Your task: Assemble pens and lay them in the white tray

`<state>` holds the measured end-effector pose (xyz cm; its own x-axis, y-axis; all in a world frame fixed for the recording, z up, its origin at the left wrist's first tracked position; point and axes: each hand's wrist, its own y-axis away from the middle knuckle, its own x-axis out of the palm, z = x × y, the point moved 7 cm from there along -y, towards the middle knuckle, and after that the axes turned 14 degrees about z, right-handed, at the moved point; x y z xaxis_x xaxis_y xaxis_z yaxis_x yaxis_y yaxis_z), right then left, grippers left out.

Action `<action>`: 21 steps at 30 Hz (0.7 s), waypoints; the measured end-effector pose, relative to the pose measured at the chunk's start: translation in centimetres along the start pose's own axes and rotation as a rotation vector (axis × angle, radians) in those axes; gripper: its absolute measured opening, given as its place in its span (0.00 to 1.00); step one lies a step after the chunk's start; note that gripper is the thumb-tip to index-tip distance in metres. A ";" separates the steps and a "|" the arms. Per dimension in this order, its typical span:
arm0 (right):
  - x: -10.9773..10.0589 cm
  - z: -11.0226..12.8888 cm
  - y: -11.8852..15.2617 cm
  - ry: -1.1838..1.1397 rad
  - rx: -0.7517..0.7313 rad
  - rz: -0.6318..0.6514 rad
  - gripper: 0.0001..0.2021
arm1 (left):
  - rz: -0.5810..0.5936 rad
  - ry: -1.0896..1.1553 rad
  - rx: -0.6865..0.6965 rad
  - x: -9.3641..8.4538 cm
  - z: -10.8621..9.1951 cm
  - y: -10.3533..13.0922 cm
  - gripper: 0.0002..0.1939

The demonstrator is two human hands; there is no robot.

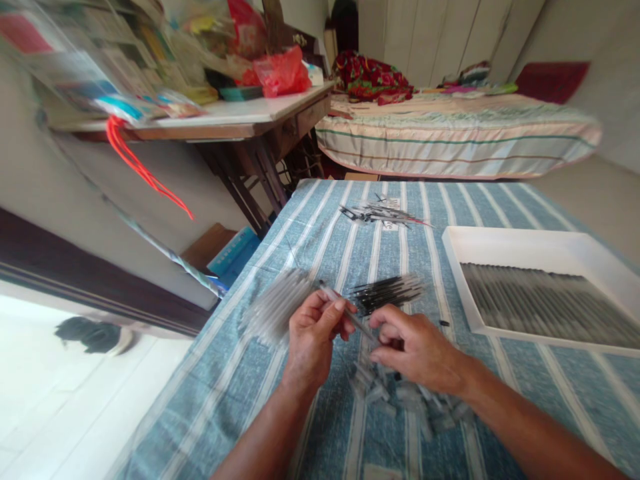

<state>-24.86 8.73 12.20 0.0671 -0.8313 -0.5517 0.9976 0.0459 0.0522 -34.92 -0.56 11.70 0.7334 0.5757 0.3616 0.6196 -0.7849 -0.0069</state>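
My left hand (pixel 317 333) is closed round a thin translucent pen barrel (pixel 356 321), which slants down to the right. At its lower end my right hand (pixel 417 347) has thumb and fingers curled close together; whether they grip the barrel is too blurred to tell. Left of my left hand lies a pile of clear barrels (pixel 280 303). Dark refills (pixel 387 292) lie just beyond my hands. Small grey translucent caps (pixel 425 403) are scattered below my right hand. A white tray (pixel 457 287) at the right holds a row of pens (pixel 545 303).
Near the far edge of the striped cloth-covered table (pixel 240 400) lies a loose bunch of thin parts (pixel 383 213). One small black piece (pixel 444 323) lies left of the tray. A desk (pixel 240 127) with bags and a bed (pixel 450 133) stand behind.
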 end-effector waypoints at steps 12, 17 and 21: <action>-0.2 0.5 0.7 0.034 -0.042 -0.150 0.12 | 0.026 0.003 0.016 0.5 0.5 0.1 0.04; -0.2 0.3 0.4 0.040 -0.007 -0.136 0.11 | 0.049 -0.031 0.015 0.7 0.5 0.1 0.05; -0.7 0.7 -0.1 0.089 0.028 -0.082 0.12 | 0.013 -0.042 -0.032 0.3 0.4 0.1 0.07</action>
<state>-24.98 8.93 13.13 -0.0124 -0.7789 -0.6270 0.9990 -0.0367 0.0258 -34.54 -0.36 11.48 0.7527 0.5743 0.3218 0.6013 -0.7988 0.0193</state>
